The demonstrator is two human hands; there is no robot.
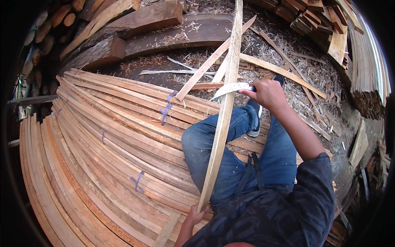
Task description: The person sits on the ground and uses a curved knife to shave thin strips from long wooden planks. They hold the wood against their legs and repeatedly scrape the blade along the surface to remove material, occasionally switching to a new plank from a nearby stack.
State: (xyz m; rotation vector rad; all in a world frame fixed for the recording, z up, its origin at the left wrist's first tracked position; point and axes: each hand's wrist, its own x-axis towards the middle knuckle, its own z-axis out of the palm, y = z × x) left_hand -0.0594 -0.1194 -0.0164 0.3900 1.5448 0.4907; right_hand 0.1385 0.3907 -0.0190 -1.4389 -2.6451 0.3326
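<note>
A long, narrow wooden strip (224, 119) runs from beside my hip, across my jeans, to the top of the picture. My left hand (194, 215) is closed around its near end. Farther up, my right hand (267, 93) grips the dark handle of a knife (233, 88) with a broad, pale, curved blade. The blade lies across the strip, its tip pointing left past the strip's edge. Most of the handle is hidden inside my fist.
Bundles of wooden strips (123, 119) tied with purple bands (166, 109) spread under and left of my legs. Thick beams (144, 18) and logs (59, 15) lie at the far left. Wood shavings (263, 49) and loose slats (284, 74) cover the ground ahead. Stacked boards (368, 61) stand at the right.
</note>
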